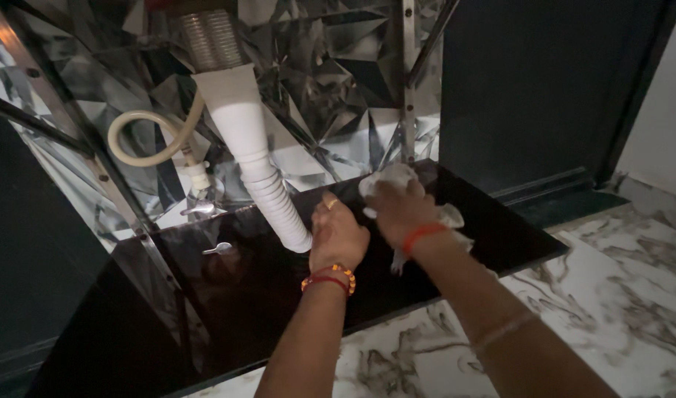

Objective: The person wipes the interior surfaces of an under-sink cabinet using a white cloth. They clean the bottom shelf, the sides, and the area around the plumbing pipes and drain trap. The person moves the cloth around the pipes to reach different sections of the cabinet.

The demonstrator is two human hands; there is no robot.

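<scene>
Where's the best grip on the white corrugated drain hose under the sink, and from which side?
Probably the ribbed lower bend of the drain hose, just above the black shelf. Come from the front right, where the left hand already sits; the ridges resist slipping, and the beige looped tube crowds the left.

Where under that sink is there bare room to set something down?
The black shelf is bare left of the white drain pipe, apart from a small tap handle, and at its right end. It is crowded where the left hand and the right hand with its cloth sit.
</scene>
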